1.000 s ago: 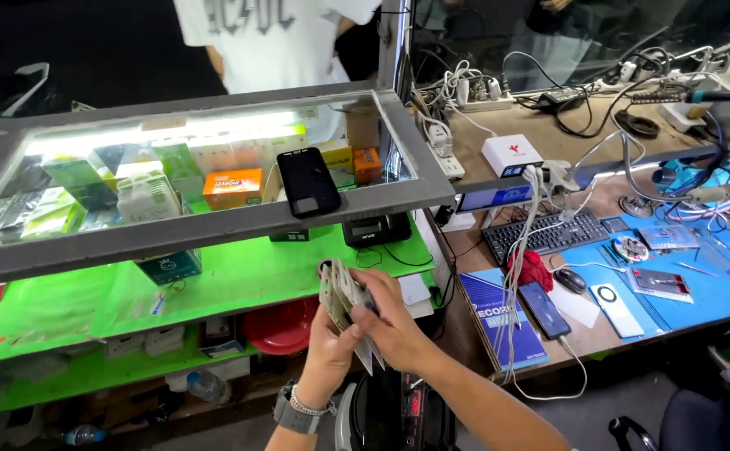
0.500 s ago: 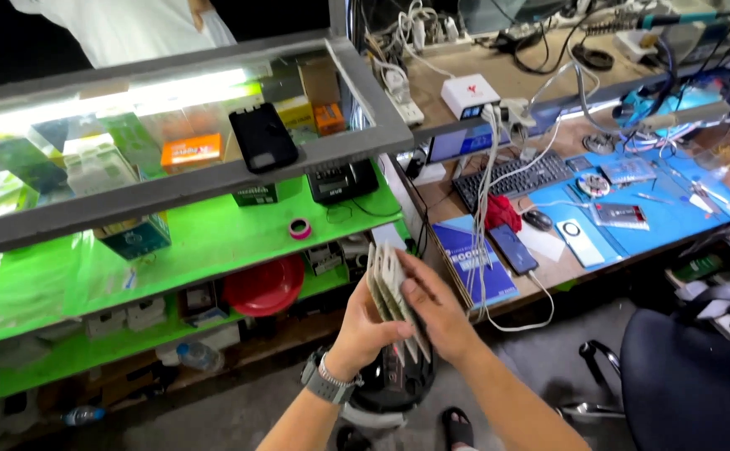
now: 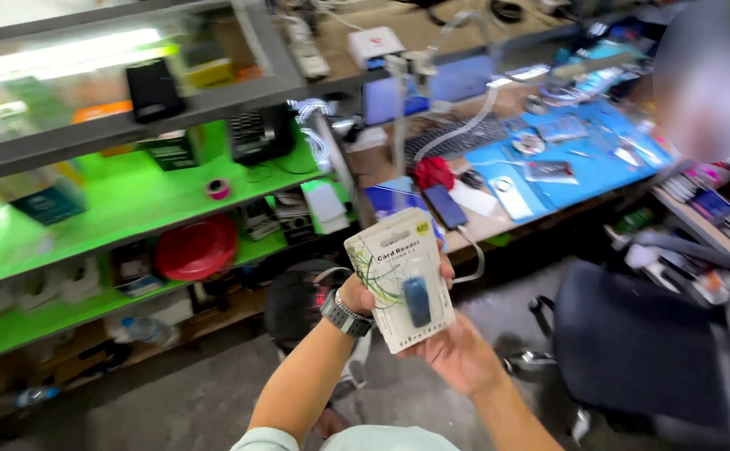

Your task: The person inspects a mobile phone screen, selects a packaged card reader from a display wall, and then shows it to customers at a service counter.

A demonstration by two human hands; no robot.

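I hold a small stack of white blister packs (image 3: pixel 398 284) in front of me, tied with a thin band, the top one showing a small blue device in its clear bubble. My left hand (image 3: pixel 353 292), with a black wristwatch (image 3: pixel 344 316) on it, grips the stack from behind on its left edge. My right hand (image 3: pixel 458 359) lies palm up under the lower right corner and supports it. The stack hangs above the concrete floor between a display counter and a workbench.
A glass display counter with green shelves (image 3: pixel 123 209) stands left, with a black phone (image 3: pixel 154 90) on top and a red bowl (image 3: pixel 196 247) below. A blue-matted workbench (image 3: pixel 582 154) with tools and cables is at the right. A black office chair (image 3: pixel 640 342) and another person (image 3: pixel 707 83) are close by.
The stack, held edge-on before, now faces me with its front label showing. My view has swung down and right, away from the counter top toward the workbench and chair.
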